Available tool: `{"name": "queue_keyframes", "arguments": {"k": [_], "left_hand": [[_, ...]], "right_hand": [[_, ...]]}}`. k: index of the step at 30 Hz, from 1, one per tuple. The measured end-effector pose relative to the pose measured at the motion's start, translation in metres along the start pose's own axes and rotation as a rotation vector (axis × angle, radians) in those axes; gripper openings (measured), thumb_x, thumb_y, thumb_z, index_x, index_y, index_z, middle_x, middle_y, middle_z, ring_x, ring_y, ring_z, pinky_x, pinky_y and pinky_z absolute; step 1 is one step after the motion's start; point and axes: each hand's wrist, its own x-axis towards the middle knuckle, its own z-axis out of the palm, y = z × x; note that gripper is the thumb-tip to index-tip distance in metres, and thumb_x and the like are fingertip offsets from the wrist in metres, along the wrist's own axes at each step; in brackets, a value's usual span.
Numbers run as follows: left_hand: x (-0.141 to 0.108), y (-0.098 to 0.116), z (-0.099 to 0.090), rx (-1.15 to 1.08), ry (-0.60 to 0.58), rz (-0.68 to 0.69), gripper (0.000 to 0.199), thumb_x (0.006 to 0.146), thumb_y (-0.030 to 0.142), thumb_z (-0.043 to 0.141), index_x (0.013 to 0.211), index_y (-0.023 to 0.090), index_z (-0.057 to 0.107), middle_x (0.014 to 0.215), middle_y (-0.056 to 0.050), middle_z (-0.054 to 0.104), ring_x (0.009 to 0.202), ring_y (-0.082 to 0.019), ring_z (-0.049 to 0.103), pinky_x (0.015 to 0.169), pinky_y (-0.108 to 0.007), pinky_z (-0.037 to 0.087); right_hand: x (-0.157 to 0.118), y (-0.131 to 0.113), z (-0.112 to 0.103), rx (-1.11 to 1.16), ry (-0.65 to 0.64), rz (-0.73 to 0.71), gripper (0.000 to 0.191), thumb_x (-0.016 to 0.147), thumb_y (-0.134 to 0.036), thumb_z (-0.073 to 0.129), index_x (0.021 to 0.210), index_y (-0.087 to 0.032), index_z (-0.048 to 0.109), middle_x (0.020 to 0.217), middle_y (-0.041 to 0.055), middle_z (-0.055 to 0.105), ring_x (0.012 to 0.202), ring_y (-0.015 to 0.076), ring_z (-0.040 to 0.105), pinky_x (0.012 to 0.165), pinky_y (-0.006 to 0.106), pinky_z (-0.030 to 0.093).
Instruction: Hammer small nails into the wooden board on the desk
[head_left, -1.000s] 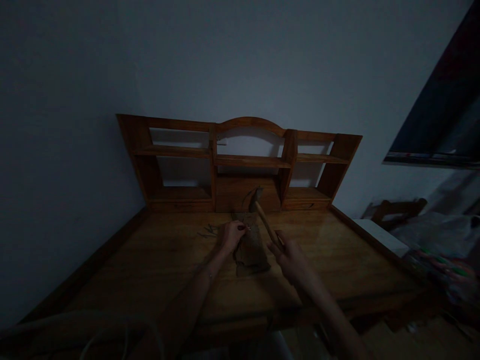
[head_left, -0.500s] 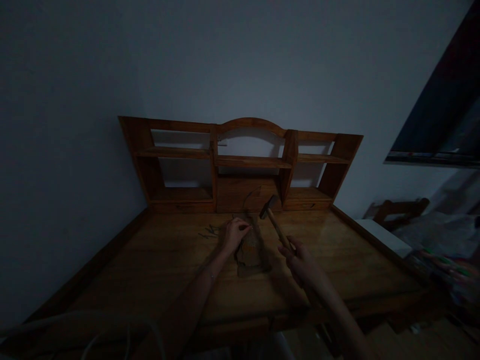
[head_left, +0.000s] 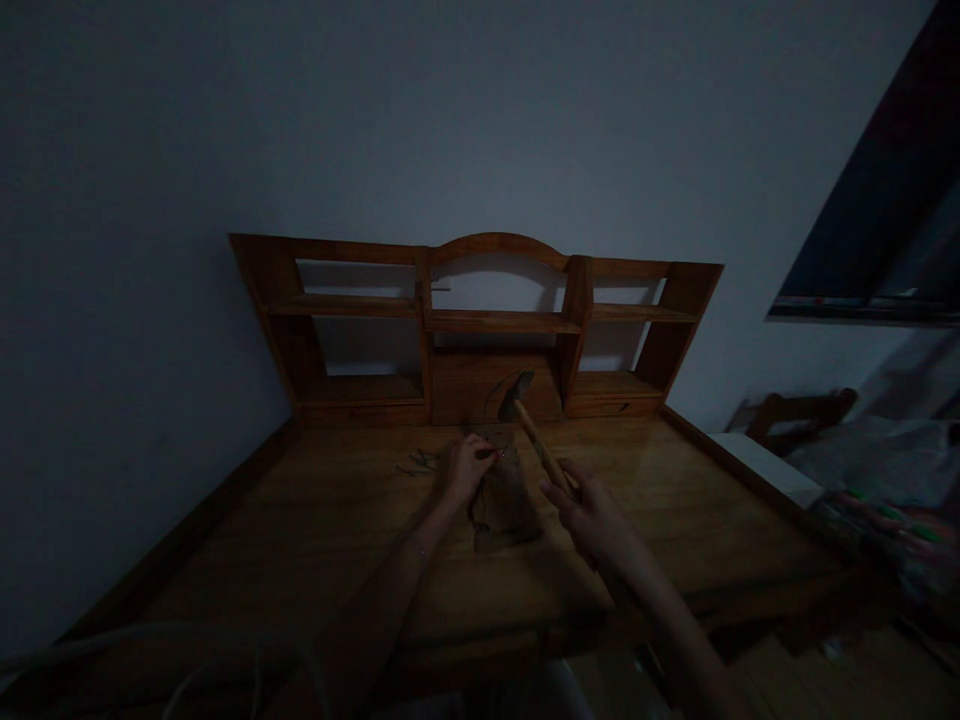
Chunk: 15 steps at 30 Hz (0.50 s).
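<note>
My right hand [head_left: 589, 510] is wrapped round the wooden handle of a hammer [head_left: 541, 445]. The hammer's dark head is raised over the far end of a worn board [head_left: 510, 515] on the desk. At the board's far part, the fingers of my left hand [head_left: 469, 468] are pinched together. A tiny bright glint shows by the fingertips, but what they hold is too small and dark to make out. Left of that hand lie several thin dark pieces like nails [head_left: 417, 463]. A thin curved strand [head_left: 491, 392] rises behind the board.
The wooden desk [head_left: 300, 530] carries a shelf unit [head_left: 495, 322] along its back, against the wall. To the right are a white surface [head_left: 765, 470], a wooden chair back [head_left: 802, 415] and a pile with clear plastic [head_left: 877, 465]. Pale cables [head_left: 172, 630] cross the lower left. The light is dim.
The hammer has shifted left and its head is a little higher, over the board's far end. My right hand moved left with it. My left hand stays pinched at nearly the same spot.
</note>
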Motion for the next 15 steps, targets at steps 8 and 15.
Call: {"name": "queue_keyframes", "arguments": {"k": [8,15], "left_hand": [[0.0004,0.0014,-0.0019,0.012,-0.020,-0.024,0.010,0.078,0.024,0.064,0.082,0.020,0.072,0.086,-0.002,0.067,0.080,-0.014,0.060,0.073,-0.023,0.044],[0.0003,0.0082,-0.0037,0.042,0.004,-0.048,0.013,0.078,0.024,0.062,0.086,0.021,0.072,0.088,-0.003,0.070,0.085,-0.016,0.061,0.078,-0.026,0.043]], "right_hand": [[-0.0017,0.0028,-0.0011,0.001,-0.015,-0.021,0.038,0.087,-0.041,0.049,0.115,-0.016,0.057,0.052,-0.0034,0.051,0.045,0.0149,0.052,0.044,0.022,0.040],[-0.0015,0.0078,-0.0002,-0.018,-0.033,-0.017,0.036,0.088,-0.040,0.048,0.114,-0.017,0.058,0.051,-0.0037,0.050,0.044,0.0148,0.051,0.045,0.023,0.041]]}}
